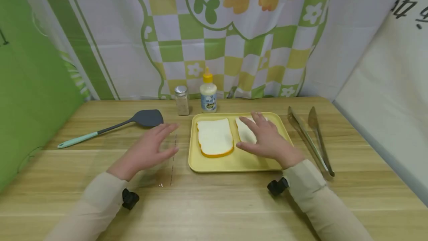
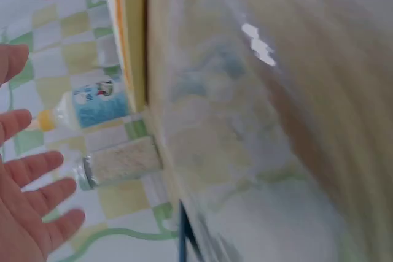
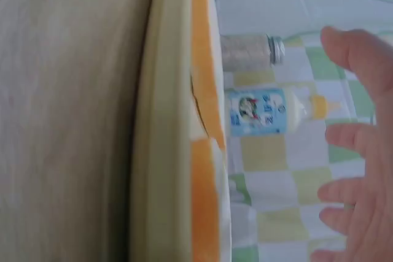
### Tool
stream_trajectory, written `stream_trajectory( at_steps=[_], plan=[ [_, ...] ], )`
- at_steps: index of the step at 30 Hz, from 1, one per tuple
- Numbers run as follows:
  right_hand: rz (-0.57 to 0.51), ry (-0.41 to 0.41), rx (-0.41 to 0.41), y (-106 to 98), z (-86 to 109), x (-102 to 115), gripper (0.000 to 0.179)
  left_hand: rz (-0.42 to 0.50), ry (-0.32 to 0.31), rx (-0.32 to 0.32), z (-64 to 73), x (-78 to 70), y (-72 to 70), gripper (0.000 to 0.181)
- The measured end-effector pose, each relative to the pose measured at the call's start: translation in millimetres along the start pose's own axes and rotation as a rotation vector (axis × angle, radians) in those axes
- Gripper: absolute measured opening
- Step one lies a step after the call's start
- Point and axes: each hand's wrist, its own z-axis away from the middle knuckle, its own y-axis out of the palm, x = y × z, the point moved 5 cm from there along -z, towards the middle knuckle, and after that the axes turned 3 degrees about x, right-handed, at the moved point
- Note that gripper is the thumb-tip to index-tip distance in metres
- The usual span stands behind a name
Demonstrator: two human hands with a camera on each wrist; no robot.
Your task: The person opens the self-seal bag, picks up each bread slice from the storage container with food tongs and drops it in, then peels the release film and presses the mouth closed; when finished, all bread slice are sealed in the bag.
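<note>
My left hand [image 1: 150, 153] hovers to the left of a yellow tray [image 1: 214, 166], fingers extended and holding nothing. Over the tray's right half is my right hand [image 1: 265, 140], its fingers spread and empty, partly hiding the right bread slice [image 1: 245, 134]. The left bread slice [image 1: 215, 137] lies flat in the tray, white with an orange-brown crust. Beneath the left hand, a see-through glossy sheet [image 2: 215, 121] seems to lie on the table; its exact kind cannot be told.
Behind the tray stand a shaker jar [image 1: 182, 101] with pale contents and a yellow-capped squeeze bottle [image 1: 208, 96]. A grey spatula [image 1: 147, 117] with a mint handle lies at left, metal tongs [image 1: 312, 140] at right. A checked curtain [image 1: 234, 55] hangs behind the wooden table [image 1: 214, 207].
</note>
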Motion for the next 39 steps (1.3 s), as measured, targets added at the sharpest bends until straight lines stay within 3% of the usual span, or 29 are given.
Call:
stream_trajectory(
  at_steps=[6, 9, 18, 32, 39],
  plan=[
    [-0.064, -0.179, 0.034, 11, -9.8, 20, 0.075, 0.061, 0.059, 0.038, 9.0, 15.3, 4.1, 0.062],
    [-0.082, -0.217, 0.065, 19, -15.7, 28, 0.074, 0.061, 0.080, 0.065, 12.5, 23.6, 7.7, 0.063],
    [-0.116, -0.297, 0.129, 41, -39.1, 60, 0.076, 0.039, 0.060, 0.149, 15.8, 38.1, 12.0, 0.065],
    [-0.155, -0.329, 0.212, 80, -82.3, 112, 0.069, -0.009, 0.052, 0.226, 11.0, 47.4, 17.2, 0.058],
    [-0.192, -0.259, 0.245, 96, -90.9, 130, 0.066, -0.009, 0.051, 0.243, 10.6, 51.9, 18.6, 0.057]
  ],
)
